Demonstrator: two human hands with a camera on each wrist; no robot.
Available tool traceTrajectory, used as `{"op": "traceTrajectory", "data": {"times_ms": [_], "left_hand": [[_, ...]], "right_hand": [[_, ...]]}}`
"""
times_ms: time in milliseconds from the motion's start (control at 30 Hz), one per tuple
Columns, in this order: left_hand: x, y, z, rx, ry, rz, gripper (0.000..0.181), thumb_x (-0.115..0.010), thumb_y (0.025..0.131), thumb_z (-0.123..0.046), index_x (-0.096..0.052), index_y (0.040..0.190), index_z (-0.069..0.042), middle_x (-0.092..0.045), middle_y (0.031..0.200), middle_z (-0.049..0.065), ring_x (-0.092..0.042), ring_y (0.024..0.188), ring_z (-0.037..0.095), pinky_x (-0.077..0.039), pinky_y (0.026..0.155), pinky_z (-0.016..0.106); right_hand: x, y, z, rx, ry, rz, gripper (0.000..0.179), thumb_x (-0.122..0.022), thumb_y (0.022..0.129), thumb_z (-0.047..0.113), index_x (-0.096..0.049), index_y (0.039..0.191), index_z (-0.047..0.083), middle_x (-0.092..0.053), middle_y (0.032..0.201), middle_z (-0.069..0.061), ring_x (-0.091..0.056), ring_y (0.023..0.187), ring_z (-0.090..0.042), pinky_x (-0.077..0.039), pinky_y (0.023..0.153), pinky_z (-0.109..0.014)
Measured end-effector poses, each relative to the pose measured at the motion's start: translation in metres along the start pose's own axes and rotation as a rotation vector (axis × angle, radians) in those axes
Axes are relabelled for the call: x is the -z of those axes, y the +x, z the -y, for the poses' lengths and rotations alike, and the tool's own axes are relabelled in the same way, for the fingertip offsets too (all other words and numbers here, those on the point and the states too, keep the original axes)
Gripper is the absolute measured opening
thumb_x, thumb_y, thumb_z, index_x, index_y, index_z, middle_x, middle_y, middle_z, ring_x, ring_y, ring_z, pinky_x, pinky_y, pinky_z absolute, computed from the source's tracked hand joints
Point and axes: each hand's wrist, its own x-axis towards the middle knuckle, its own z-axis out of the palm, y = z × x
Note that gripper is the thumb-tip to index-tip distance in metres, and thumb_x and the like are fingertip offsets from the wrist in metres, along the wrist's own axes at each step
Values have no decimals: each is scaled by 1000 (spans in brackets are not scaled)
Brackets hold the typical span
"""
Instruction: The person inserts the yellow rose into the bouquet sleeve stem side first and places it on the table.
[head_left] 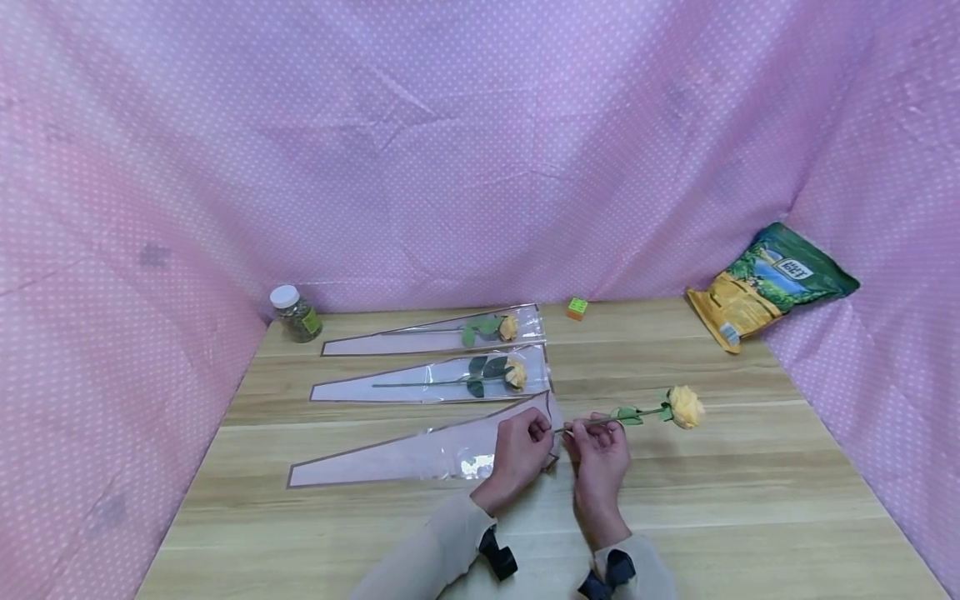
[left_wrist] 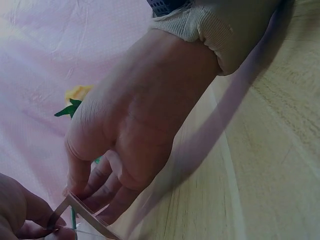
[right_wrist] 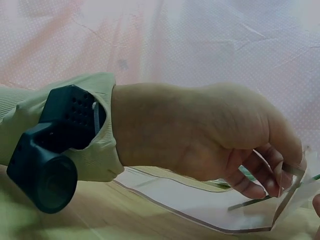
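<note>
A yellow rose (head_left: pixel 686 407) with a green stem lies across the front, its bloom pointing right. My right hand (head_left: pixel 602 458) pinches its stem below the leaves. My left hand (head_left: pixel 519 450) pinches the mouth of a tapered flower sleeve (head_left: pixel 390 460), clear with a dark border. In the right wrist view the lower stem (right_wrist: pixel 245 204) shows through the film, inside the sleeve. The left wrist view has the right hand (left_wrist: pixel 120 125) at the sleeve's bordered edge (left_wrist: pixel 90 215), with the left hand's fingers (left_wrist: pixel 37 210) in the lower left corner.
Behind lie two more sleeves, the middle one (head_left: pixel 345 391) and the far one (head_left: pixel 348 346), each with a yellow rose inside. A white-lidded jar (head_left: pixel 298 317) stands back left. A small green-orange cube (head_left: pixel 577 309) and a green-yellow packet (head_left: pixel 772 279) are along the pink curtain.
</note>
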Motion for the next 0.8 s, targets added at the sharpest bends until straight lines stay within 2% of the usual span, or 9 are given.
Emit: {"op": "traceTrajectory", "data": {"times_ms": [267,500,667,800], "left_hand": [[2,1,1,-20,-6,-1,11,-69,81,3,-65,75,-5,-66,66,7,-47,58,-3,-43,56,15],[2,2,1,-9,-14,0,11,-69,81,2,-65,74,-5,-66,66,8,-47,58,-3,-43,56,14],[3,2,1,-4,-2,-2,11,-69,81,2,-65,74,-5,-66,66,8,-46,57,-3,-42,56,14],[3,2,2,-9,5,-2,10,-70,81,1,-65,74,-5,-66,66,7,-46,58,-4,-42,56,14]], "right_hand": [[1,1,0,18,-36,-13,32,-70,90,2,-49,112,10,-75,82,6,-74,74,-8,-61,70,-25],[5,0,5,-26,-80,11,31,-59,100,20,-40,124,17,-78,92,2,-76,85,-10,-61,79,-29],[6,1,7,-25,-31,39,30,-55,102,25,-38,126,18,-78,92,-3,-76,86,-14,-61,76,-31],[8,1,9,-15,-30,48,38,-53,103,28,-36,133,13,-78,89,-4,-77,83,-16,-62,72,-34]]}}
